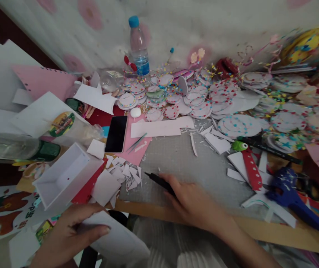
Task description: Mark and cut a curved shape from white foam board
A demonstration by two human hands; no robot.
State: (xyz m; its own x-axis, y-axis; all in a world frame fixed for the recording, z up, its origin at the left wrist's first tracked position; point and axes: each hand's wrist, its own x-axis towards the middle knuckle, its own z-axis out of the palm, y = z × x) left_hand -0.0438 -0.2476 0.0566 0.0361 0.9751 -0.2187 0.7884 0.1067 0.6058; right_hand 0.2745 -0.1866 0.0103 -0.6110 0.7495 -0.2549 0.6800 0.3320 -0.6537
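Observation:
Near the bottom left, my left hand [72,230] grips a curved white sheet [117,238], thumb on its near face, just off the table's front edge. My right hand [187,201] holds a thin black pen-like tool [161,183] over the grey cutting mat [170,160]; its dark tip points left. White paper scraps [126,173] lie left of that tip. A white open box [67,176] rests on its side above my left hand. Beyond my right hand, a long pale strip [159,127] lies on pink paper beside tweezers [138,142].
A black phone [116,134] lies left of the strip. Behind stand a water bottle [139,52] and stacks of decorated white discs [201,100]. At right are a blue glue gun [288,193] and a red-handled tool [251,169]. Another bottle [19,146] lies at left.

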